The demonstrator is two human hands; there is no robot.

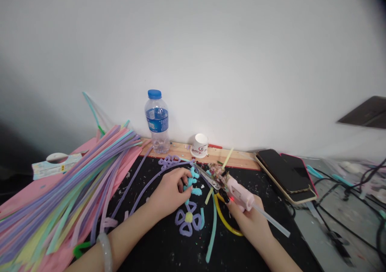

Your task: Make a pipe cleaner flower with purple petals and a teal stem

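Round bracelet (105, 251) foremost; left grip (171, 189) pinches fuzzy turquoise stem (192, 181), right grip (250, 219) clasps plastic glue gun (241, 194).

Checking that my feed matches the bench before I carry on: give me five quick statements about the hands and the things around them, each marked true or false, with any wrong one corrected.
1. The right hand holds a pink glue gun. True.
2. The left hand holds a phone. False: it holds a light-blue fuzzy piece.
3. The purple flower has a yellow centre. True.
4. The paper cup stands to the right of the bottle in the picture. True.
5. The bottle's cap is red. False: it is blue.
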